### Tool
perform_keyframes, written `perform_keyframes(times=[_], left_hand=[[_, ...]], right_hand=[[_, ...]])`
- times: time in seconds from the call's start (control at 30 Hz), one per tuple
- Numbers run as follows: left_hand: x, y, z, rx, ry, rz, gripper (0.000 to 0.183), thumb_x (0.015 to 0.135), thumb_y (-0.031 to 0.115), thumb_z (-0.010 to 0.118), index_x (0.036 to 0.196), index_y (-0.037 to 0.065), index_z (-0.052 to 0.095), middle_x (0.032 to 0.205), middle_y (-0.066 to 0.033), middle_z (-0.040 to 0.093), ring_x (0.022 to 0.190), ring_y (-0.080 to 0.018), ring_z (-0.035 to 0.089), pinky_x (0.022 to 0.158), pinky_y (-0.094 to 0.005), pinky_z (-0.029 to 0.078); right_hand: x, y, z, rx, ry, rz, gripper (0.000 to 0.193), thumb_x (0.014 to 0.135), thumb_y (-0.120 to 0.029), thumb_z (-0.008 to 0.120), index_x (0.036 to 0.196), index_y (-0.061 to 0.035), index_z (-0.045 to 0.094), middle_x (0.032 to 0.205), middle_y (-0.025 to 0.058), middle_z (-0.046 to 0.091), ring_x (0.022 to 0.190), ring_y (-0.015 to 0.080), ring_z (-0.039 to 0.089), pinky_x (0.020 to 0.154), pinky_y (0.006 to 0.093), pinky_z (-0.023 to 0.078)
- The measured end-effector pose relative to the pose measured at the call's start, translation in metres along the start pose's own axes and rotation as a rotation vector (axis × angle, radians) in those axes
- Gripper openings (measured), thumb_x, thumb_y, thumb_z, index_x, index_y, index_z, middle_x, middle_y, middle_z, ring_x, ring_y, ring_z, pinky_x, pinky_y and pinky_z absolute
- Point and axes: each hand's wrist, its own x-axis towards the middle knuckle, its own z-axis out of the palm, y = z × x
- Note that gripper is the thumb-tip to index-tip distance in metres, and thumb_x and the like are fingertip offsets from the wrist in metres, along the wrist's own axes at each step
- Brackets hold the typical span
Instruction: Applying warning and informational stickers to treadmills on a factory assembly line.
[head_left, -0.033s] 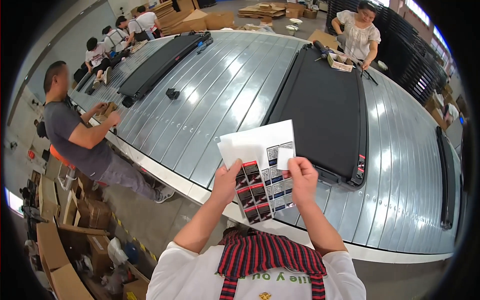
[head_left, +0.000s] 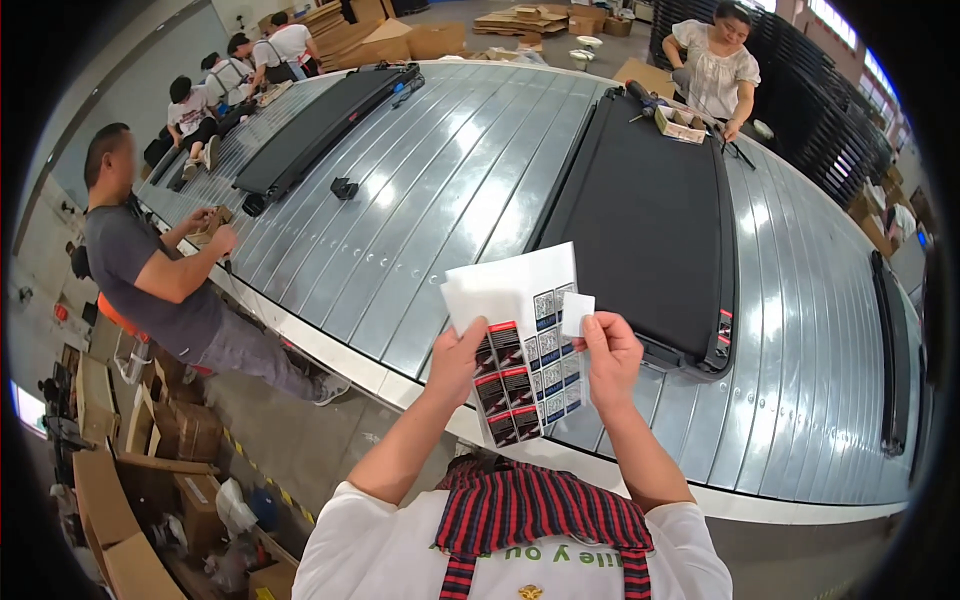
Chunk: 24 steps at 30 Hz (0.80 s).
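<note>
The left hand grips two overlapping sticker sheets between thumb and fingers — a red-and-black label sheet and, just right of it, a blue-and-white code-label sheet — raised before the person's chest at the near edge of the slatted metal table. The right hand pinches a small white square between thumb and forefinger, overlapping the code-label sheet's right edge. Beyond that hand, a black rectangular panel lies on the table, a red-and-black sticker at its near right corner.
</note>
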Motion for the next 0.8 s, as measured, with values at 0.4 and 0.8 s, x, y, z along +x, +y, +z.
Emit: perform_keyframes(times=[0.4,0.8], left_hand=[[0.116,0.048,-0.074,0.661,-0.647,0.321,0.024,0.073,0.003,0.065,0.097,0.000,0.061,0.085,-0.0036,0.064,0.077,-0.0091,0.057,0.067,-0.0253,0.047],[0.181,0.044,-0.062,0.876,-0.944,0.384,0.012,0.072,0.001,0.059,0.084,0.002,0.058,0.064,-0.0136,0.057,0.055,-0.0251,0.058,0.044,-0.0349,0.044]], right_hand=[[0.023,0.009,0.128,-0.737,-0.285,-0.433,0.017,0.076,-0.010,0.065,0.092,-0.0059,0.062,0.088,0.0087,0.060,0.080,0.0262,0.058,0.066,0.0362,0.047],[0.067,0.028,0.132,-0.998,-0.243,-0.276,0.012,0.076,-0.010,0.062,0.088,-0.0070,0.063,0.082,0.0090,0.060,0.077,0.0284,0.059,0.064,0.0375,0.048]])
